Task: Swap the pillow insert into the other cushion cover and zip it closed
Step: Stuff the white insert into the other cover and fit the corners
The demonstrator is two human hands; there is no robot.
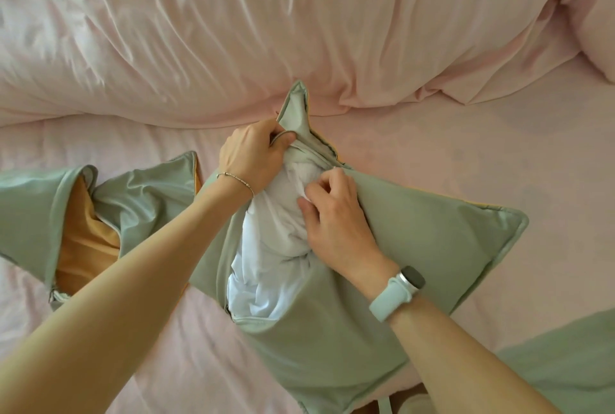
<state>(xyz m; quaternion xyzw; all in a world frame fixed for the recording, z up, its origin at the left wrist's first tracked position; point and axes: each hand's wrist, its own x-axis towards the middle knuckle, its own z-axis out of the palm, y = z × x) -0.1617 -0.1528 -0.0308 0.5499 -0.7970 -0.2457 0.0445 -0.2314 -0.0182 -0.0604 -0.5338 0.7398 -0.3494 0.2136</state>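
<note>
A sage-green cushion cover (416,240) lies on the pink bed in the middle, its zipper side gaping. The white pillow insert (276,234) shows through the gap, crumpled. My left hand (253,154) grips the cover's upper edge near its far corner. My right hand (336,214) rests on the insert at the opening, its fingers curled and pinching the white fabric beside the cover's other edge. A second green cover (143,194) with an orange lining (83,240) lies flat and hollow at the left, its mouth open.
A rumpled pink duvet (266,31) fills the far side of the bed. A pink pillow (592,14) sits at the top right. Green fabric (565,357) shows at the bottom right corner. The pink sheet (466,147) spreads to the right.
</note>
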